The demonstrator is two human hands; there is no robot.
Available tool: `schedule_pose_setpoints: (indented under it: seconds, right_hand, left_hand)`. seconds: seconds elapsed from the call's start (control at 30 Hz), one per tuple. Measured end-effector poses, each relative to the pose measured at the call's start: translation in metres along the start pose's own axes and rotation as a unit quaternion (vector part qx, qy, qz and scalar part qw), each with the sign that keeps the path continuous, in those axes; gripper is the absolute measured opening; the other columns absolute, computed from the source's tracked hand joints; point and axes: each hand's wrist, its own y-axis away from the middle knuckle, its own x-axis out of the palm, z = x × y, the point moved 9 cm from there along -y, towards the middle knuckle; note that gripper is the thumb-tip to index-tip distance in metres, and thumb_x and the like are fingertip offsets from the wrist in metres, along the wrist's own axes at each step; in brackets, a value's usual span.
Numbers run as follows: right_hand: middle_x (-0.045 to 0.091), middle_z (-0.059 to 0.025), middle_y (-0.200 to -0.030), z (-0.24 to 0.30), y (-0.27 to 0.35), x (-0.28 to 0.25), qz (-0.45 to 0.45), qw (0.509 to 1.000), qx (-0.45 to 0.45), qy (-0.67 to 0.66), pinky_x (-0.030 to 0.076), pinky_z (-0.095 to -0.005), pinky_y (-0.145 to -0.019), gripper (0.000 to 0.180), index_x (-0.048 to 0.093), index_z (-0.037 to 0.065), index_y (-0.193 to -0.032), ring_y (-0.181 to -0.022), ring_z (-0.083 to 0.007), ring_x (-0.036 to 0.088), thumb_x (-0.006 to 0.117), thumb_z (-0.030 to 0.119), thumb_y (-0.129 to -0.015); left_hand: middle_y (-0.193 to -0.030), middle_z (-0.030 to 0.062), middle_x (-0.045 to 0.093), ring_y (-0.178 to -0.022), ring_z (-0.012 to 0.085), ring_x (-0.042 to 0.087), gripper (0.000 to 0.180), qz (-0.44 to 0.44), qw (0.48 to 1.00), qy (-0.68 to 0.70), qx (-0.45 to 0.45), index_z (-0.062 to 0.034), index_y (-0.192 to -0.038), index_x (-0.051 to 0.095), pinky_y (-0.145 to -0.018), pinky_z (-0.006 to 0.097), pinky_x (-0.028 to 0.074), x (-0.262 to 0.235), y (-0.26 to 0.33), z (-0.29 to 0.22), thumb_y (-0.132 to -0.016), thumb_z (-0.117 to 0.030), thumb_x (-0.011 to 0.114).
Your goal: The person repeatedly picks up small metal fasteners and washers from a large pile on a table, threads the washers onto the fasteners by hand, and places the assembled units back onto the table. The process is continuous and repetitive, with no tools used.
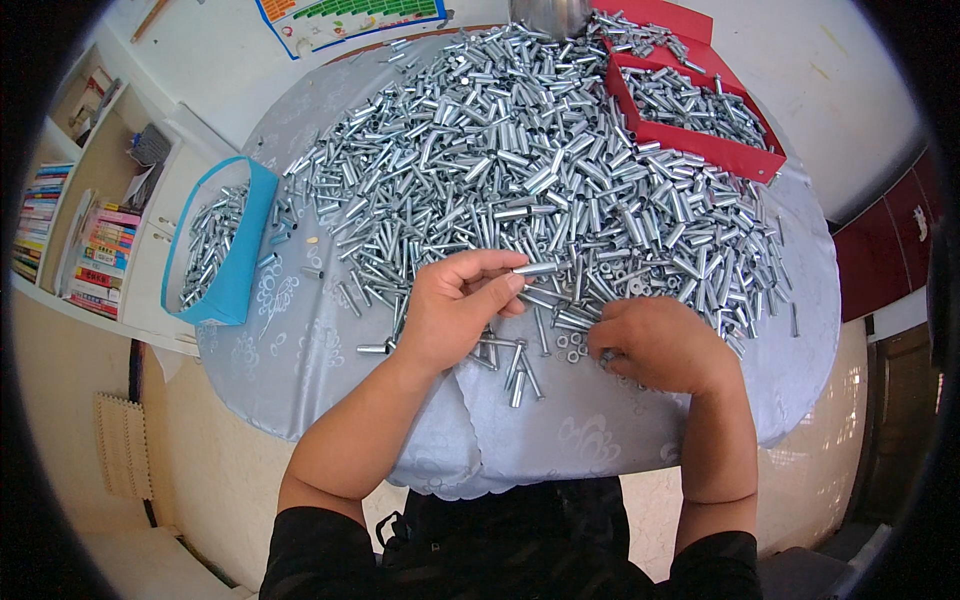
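Between the thumb and fingers of my left hand [450,308] is a silver sleeve anchor bolt [540,268], held nearly level with its far end pointing right. My right hand [668,345] is at the near edge of the pile, fingers curled down among the small parts. Whatever its fingertips may hold is hidden. Beside them lie loose nuts and washers [572,348]. A huge heap of metal sleeves and bolts [480,150] spreads over the table beyond both hands. Several loose anchor bolts [518,375] lie just below my left hand.
A blue box [232,275] of metal parts stands at the left of the cloth-covered table [330,390]. At the far right is an open red box [710,155] with more parts. A metal container [550,15] stands at the back. Bookshelves [110,220] line the left.
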Motion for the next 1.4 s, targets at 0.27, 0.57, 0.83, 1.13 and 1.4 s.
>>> schedule_pose_setpoints:
  seconds: [0.27, 0.57, 0.83, 1.13, 1.4]
  right_hand:
    - [0.061, -0.0086, -0.079, -0.004, -0.007, -0.015, -0.106, 0.988, -0.032, -0.111, 0.049, -0.0376, -0.065, 0.008, 0.063, 0.008, -0.083, -0.073, -0.0277, 0.063, 0.066, 0.008, -0.076]
    - [0.068, -0.0058, -0.089, -0.047, -0.02, -0.012, -0.299, 0.796, 0.105, -0.516, 0.05, -0.0236, -0.07, 0.007, 0.062, -0.001, -0.089, -0.078, -0.0094, 0.063, 0.068, -0.001, -0.085]
    - [0.069, -0.0079, -0.094, -0.042, -0.023, -0.009, -0.274, 0.788, 0.068, -0.547, 0.052, -0.0248, -0.077, 0.013, 0.062, -0.002, -0.092, -0.085, -0.0118, 0.065, 0.07, -0.004, -0.082]
    - [0.069, -0.006, -0.09, -0.036, -0.024, -0.006, -0.248, 0.796, 0.074, -0.547, 0.052, -0.0241, -0.073, 0.019, 0.064, -0.002, -0.096, -0.081, -0.0106, 0.065, 0.074, 0.0, -0.081]
    - [0.068, -0.0054, -0.087, -0.038, -0.025, -0.004, -0.241, 0.796, 0.085, -0.549, 0.051, -0.0237, -0.069, 0.025, 0.065, -0.002, -0.099, -0.079, -0.011, 0.064, 0.078, 0.009, -0.08]
  left_hand:
    - [-0.095, 0.0118, 0.071, -0.073, 0.0128, 0.066, 0.023, -0.001, 1.0, -0.003, -0.016, 0.0029, -0.112, 0.065, -0.066, 0.025, 0.055, -0.001, 0.002, 0.001, -0.089, -0.003, 0.065]
    - [-0.094, 0.0139, 0.071, -0.075, 0.0157, 0.069, 0.022, 0.006, 0.999, 0.018, -0.034, 0.0035, -0.111, 0.066, -0.067, 0.026, 0.057, 0.003, 0.002, 0.004, -0.089, -0.002, 0.064]
    - [-0.094, 0.0142, 0.071, -0.075, 0.0164, 0.069, 0.023, 0.002, 1.0, 0.01, -0.009, 0.0045, -0.111, 0.065, -0.067, 0.026, 0.057, 0.003, 0.0, -0.002, -0.089, -0.003, 0.065]
    - [-0.094, 0.0128, 0.071, -0.075, 0.0167, 0.069, 0.021, 0.027, 0.999, 0.025, -0.031, 0.0041, -0.109, 0.066, -0.068, 0.026, 0.057, 0.007, 0.003, 0.003, -0.089, -0.002, 0.065]
    - [-0.095, 0.0137, 0.071, -0.073, 0.0175, 0.069, 0.022, 0.023, 0.998, 0.047, -0.026, 0.004, -0.111, 0.065, -0.066, 0.028, 0.057, 0.007, 0.001, 0.002, -0.09, -0.001, 0.063]
